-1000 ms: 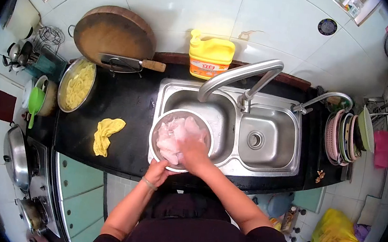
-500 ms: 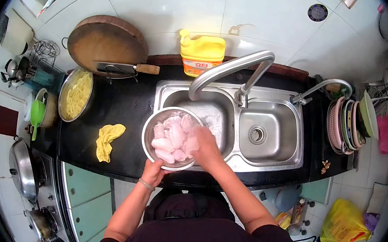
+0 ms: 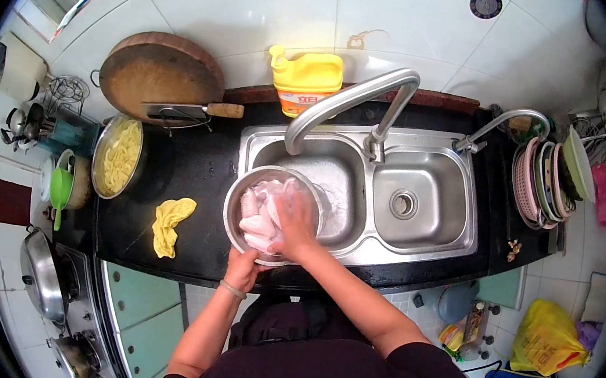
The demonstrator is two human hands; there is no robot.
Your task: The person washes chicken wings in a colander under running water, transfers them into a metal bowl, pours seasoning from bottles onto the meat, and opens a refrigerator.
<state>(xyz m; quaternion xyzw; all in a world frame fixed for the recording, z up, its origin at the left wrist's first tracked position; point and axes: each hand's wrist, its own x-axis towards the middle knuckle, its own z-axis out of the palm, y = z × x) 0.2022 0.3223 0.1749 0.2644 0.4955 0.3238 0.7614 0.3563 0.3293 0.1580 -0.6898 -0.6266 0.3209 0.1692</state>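
A round steel bowl (image 3: 230,231) tilts at the front of the left sink basin. Inside lie several pale pink pieces of raw meat that look like chicken wings (image 3: 259,225). My left hand (image 3: 241,270) is closed on the bowl's near rim, with its thumb against the outer wall. Over the wings, inside the bowl, is my right hand (image 3: 295,221), its fingers spread across the meat and partly blurred by motion. Its thumb is apart from the fingers. The fingertips are hard to make out among the pieces.
A double steel sink (image 3: 414,256) has a tall tap (image 3: 357,95) arching over its left basin. Nearby are a yellow cloth (image 3: 168,226), a bowl of pale yellow slices (image 3: 119,159), a cleaver (image 3: 178,110) by a round chopping board (image 3: 160,74), a yellow jug (image 3: 307,77), and stacked baskets (image 3: 536,184).
My right hand has moved left, from the bowl's right side onto the middle of the wings. My left hand keeps its hold on the rim. The whole view has shifted slightly.
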